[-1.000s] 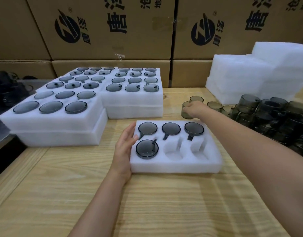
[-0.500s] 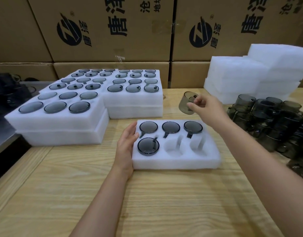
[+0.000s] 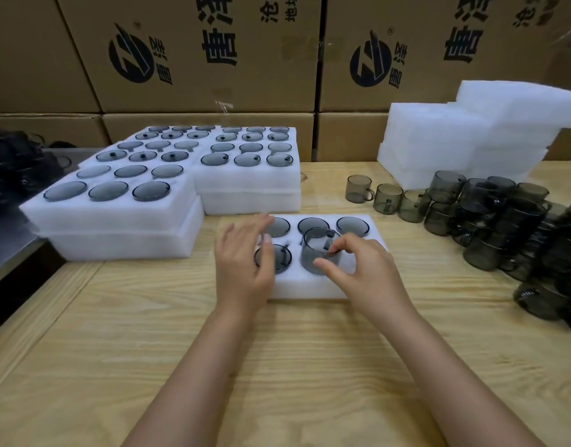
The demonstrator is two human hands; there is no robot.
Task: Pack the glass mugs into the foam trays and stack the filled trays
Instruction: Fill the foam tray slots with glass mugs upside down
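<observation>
A white foam tray lies on the wooden table in front of me, with three smoky glass mugs in its back row and one in the front left slot. My right hand grips another grey glass mug by its rim and side, over the front middle slot and partly sunk into it. My left hand rests open on the tray's left end, its fingers spread and its thumb over the front left mug. The front right slot is hidden behind my right hand.
Filled foam trays stand two high at the left and behind. Loose mugs crowd the right side, with three singles nearer. Foam trays without mugs are piled at back right. Cardboard boxes wall the rear.
My right hand has carried the mug from the back right down to the tray's front middle slot. My left hand slid from the tray's edge onto its top.
</observation>
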